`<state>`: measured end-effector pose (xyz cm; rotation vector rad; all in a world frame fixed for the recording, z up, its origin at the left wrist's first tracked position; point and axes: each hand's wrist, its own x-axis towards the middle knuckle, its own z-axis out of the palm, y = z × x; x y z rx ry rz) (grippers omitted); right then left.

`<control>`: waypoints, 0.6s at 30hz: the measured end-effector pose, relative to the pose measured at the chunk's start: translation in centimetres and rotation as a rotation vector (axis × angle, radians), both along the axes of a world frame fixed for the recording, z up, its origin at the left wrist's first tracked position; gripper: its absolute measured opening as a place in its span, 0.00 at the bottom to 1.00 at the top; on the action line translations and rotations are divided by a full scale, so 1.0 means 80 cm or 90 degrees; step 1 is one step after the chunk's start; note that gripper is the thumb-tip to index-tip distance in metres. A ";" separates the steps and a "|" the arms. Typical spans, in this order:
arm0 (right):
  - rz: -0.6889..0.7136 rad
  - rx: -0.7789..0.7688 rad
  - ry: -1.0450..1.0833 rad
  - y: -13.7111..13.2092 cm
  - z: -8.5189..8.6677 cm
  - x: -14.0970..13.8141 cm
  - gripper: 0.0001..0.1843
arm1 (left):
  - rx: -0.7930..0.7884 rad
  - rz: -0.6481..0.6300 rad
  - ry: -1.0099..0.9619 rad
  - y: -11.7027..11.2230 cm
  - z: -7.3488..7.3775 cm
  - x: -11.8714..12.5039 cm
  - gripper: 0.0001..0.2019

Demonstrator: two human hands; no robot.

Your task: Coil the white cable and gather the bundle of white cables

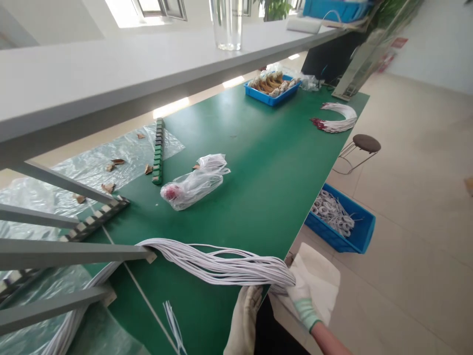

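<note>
A long bundle of white wires lies across the green table and bends down over its near edge. My right hand, in a white glove with a green cuff, is closed around the bundle at that bend. My left hand, also gloved, is at the bundle's lower side by the table edge, its fingers curled against the wires; the fingertips are partly hidden. Leftward, the bundle runs between grey metal bars. A few loose wire ends lie on the table nearer to me.
A clear plastic bag and a green slotted strip lie on the table. Farther off are a blue tray and a curved wire bundle. On the floor stand a blue bin of wires and a stool.
</note>
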<state>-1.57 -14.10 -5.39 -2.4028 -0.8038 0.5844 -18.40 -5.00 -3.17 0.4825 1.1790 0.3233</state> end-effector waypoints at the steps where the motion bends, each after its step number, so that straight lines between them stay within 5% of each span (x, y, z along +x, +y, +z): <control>1: 0.038 -0.033 -0.042 0.000 0.021 0.022 0.11 | 0.018 -0.024 -0.002 0.002 0.009 -0.005 0.24; 5: 0.242 -0.125 -0.205 0.058 0.125 0.113 0.07 | 0.085 -0.111 0.044 0.010 0.030 -0.018 0.22; 11: 0.475 -0.250 -0.358 0.256 0.272 0.186 0.14 | 0.142 -0.194 0.160 0.018 0.024 -0.013 0.21; 14: 0.504 -0.274 -0.404 0.360 0.315 0.186 0.16 | 0.156 -0.209 0.177 0.015 0.018 -0.008 0.21; 18: 0.530 -0.246 -0.445 0.476 0.340 0.164 0.16 | 0.176 -0.200 0.197 0.012 0.015 0.010 0.18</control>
